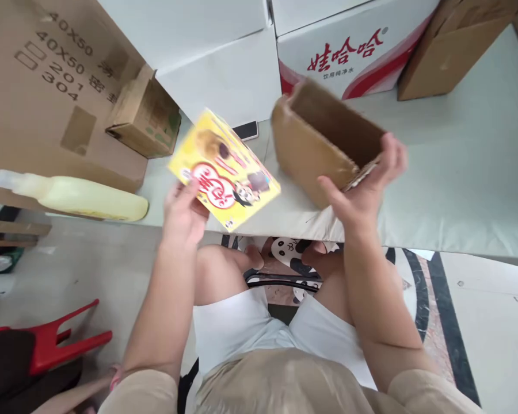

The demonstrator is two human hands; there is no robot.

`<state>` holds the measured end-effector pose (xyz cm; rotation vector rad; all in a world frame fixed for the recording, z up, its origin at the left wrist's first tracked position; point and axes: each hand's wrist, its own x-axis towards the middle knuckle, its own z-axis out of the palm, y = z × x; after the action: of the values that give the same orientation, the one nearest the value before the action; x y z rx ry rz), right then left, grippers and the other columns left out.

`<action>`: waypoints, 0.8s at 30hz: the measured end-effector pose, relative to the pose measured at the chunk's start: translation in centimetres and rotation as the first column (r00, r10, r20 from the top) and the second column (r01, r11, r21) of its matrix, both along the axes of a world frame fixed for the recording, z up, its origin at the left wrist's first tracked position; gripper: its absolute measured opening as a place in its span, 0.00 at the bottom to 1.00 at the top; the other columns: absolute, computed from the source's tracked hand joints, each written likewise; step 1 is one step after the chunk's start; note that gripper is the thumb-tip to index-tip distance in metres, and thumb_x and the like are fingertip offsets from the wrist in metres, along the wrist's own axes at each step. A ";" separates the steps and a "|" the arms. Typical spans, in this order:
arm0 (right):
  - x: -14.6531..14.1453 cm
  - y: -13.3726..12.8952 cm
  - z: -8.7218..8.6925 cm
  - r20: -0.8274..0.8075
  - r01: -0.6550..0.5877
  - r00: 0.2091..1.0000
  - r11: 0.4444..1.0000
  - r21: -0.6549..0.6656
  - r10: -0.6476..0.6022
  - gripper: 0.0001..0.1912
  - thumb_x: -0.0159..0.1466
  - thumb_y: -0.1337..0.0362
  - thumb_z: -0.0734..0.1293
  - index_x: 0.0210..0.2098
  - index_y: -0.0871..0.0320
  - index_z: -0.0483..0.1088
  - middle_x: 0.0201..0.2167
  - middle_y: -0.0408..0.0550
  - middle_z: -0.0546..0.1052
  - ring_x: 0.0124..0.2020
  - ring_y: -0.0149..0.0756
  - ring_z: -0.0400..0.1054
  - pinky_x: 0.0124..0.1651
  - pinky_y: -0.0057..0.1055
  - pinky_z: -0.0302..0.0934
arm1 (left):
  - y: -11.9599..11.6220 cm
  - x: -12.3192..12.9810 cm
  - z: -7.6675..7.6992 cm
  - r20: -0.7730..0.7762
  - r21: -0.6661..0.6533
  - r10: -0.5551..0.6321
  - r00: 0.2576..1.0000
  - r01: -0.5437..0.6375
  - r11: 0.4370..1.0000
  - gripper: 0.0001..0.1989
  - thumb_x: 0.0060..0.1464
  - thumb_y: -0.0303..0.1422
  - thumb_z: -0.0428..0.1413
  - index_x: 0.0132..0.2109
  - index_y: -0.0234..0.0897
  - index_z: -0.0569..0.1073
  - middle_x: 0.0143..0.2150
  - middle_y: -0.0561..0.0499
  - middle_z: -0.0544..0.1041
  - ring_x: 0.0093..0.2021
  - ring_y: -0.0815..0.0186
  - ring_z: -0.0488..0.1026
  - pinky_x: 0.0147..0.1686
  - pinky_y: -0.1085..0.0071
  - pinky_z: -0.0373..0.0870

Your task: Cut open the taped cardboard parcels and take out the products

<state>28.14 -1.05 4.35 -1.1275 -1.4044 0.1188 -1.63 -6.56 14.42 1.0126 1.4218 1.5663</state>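
My left hand (pixel 185 210) grips the lower left edge of a yellow box (pixel 224 172) with red lettering and cartoon pictures, tilted above the table's front edge. On the right, my right hand (pixel 366 187) holds the near right corner of a brown cardboard box (pixel 313 152), thumb on its outer side and fingers over the rim. The top of that box is open and its dark inside shows, though its bottom is hidden. A gap separates the yellow box from the cardboard box.
White cartons (pixel 228 77) stand behind, one with red lettering (pixel 345 54). A small brown box (pixel 147 118), a pale yellow bottle (pixel 90 197) and a large carton (pixel 26 115) are left. A dark phone-like object (pixel 247 130) lies on the table (pixel 449 190). Another person's arm (pixel 82 391) shows lower left.
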 end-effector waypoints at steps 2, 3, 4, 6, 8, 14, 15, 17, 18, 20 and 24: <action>1.2 0.5 0.0 -0.011 0.131 0.991 0.991 0.031 -0.130 0.51 0.59 0.41 0.77 0.70 0.59 0.57 0.70 0.72 0.56 0.74 0.70 0.47 0.72 0.67 0.50 | -1.6 0.0 -2.5 0.071 -0.212 0.009 0.997 0.006 0.977 0.28 0.39 0.49 0.76 0.43 0.39 0.79 0.45 0.47 0.87 0.46 0.52 0.84 0.43 0.58 0.85; 1.8 0.8 -0.1 -0.013 0.185 0.983 0.982 0.047 -0.185 0.52 0.58 0.41 0.78 0.70 0.62 0.58 0.70 0.73 0.56 0.74 0.72 0.47 0.72 0.67 0.49 | -2.4 -0.1 -3.3 0.092 -0.295 -0.016 0.996 0.043 0.955 0.30 0.36 0.47 0.77 0.43 0.38 0.79 0.44 0.45 0.87 0.43 0.54 0.84 0.38 0.62 0.84; 2.3 0.9 0.0 -0.008 0.232 0.973 0.971 0.066 -0.232 0.52 0.58 0.40 0.77 0.69 0.64 0.58 0.70 0.74 0.55 0.74 0.73 0.45 0.73 0.67 0.48 | -3.0 -0.3 -3.8 0.106 -0.354 -0.057 0.993 0.091 0.931 0.31 0.35 0.46 0.78 0.44 0.37 0.79 0.45 0.44 0.87 0.41 0.56 0.83 0.36 0.65 0.83; 3.0 0.4 0.6 0.022 0.302 0.951 0.943 0.139 -0.308 0.52 0.60 0.37 0.75 0.70 0.64 0.57 0.70 0.72 0.56 0.75 0.73 0.45 0.73 0.70 0.45 | -4.2 -0.8 -4.3 0.111 -0.413 -0.162 0.981 0.194 0.890 0.33 0.36 0.44 0.78 0.48 0.35 0.79 0.48 0.42 0.86 0.41 0.57 0.83 0.36 0.67 0.81; 2.8 -1.6 1.9 0.027 0.311 0.945 0.918 0.244 -0.327 0.45 0.64 0.39 0.72 0.69 0.58 0.58 0.66 0.64 0.62 0.72 0.67 0.55 0.71 0.69 0.51 | -5.1 -1.4 -4.3 0.102 -0.440 -0.291 0.951 0.305 0.844 0.34 0.40 0.43 0.76 0.53 0.33 0.78 0.52 0.39 0.85 0.45 0.55 0.84 0.40 0.66 0.81; -2.5 -13.0 4.7 0.052 -0.404 0.874 0.781 -0.476 0.483 0.31 0.68 0.51 0.70 0.67 0.49 0.62 0.61 0.55 0.74 0.61 0.54 0.72 0.62 0.54 0.69 | -7.2 -1.2 -4.2 0.062 -0.515 -0.666 0.743 0.595 0.617 0.34 0.51 0.38 0.69 0.64 0.36 0.75 0.60 0.40 0.82 0.56 0.49 0.82 0.52 0.56 0.81; -3.3 -14.6 4.2 -0.002 -0.456 0.799 0.605 -0.653 0.601 0.34 0.66 0.50 0.71 0.68 0.50 0.61 0.61 0.56 0.75 0.61 0.54 0.73 0.61 0.52 0.70 | -7.6 -0.9 -4.4 0.026 -0.521 -0.717 0.696 0.622 0.584 0.32 0.52 0.35 0.67 0.65 0.38 0.75 0.60 0.42 0.83 0.55 0.50 0.82 0.53 0.55 0.81; -4.1 -17.2 2.4 -0.180 -0.493 0.703 0.289 -0.821 0.688 0.36 0.65 0.48 0.71 0.67 0.52 0.61 0.59 0.57 0.78 0.56 0.54 0.76 0.56 0.50 0.73 | -8.2 -0.6 -5.0 -0.046 -0.521 -0.794 0.606 0.663 0.537 0.31 0.53 0.33 0.65 0.65 0.41 0.76 0.60 0.44 0.83 0.55 0.51 0.83 0.55 0.54 0.81; -4.2 -18.2 1.4 -0.286 -0.522 0.687 0.180 -0.834 0.668 0.34 0.65 0.46 0.71 0.65 0.53 0.63 0.56 0.56 0.79 0.54 0.54 0.78 0.55 0.49 0.74 | -8.6 -0.6 -5.5 -0.063 -0.515 -0.816 0.575 0.682 0.520 0.30 0.54 0.33 0.65 0.65 0.41 0.76 0.60 0.43 0.83 0.56 0.50 0.82 0.57 0.53 0.80; -4.0 -19.9 -0.8 -0.469 -0.598 0.702 0.085 -0.797 0.536 0.31 0.65 0.42 0.71 0.59 0.54 0.67 0.51 0.55 0.82 0.49 0.52 0.79 0.51 0.47 0.75 | -9.5 -1.2 -7.0 -0.055 -0.500 -0.814 0.579 0.689 0.524 0.30 0.57 0.38 0.65 0.65 0.40 0.75 0.64 0.40 0.80 0.62 0.48 0.79 0.63 0.50 0.76; -3.9 -21.7 -4.1 -0.651 -0.653 0.753 0.233 -0.721 0.096 0.32 0.61 0.37 0.73 0.53 0.53 0.68 0.50 0.55 0.82 0.50 0.52 0.79 0.49 0.46 0.77 | -11.8 -2.8 -10.3 -0.012 -0.466 -0.702 0.712 0.617 0.634 0.34 0.60 0.52 0.62 0.66 0.39 0.72 0.70 0.37 0.73 0.70 0.47 0.71 0.70 0.47 0.69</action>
<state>24.26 -22.72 0.28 -1.4450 -1.0424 1.7339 -4.40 -18.39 4.09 1.2412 1.2221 0.5770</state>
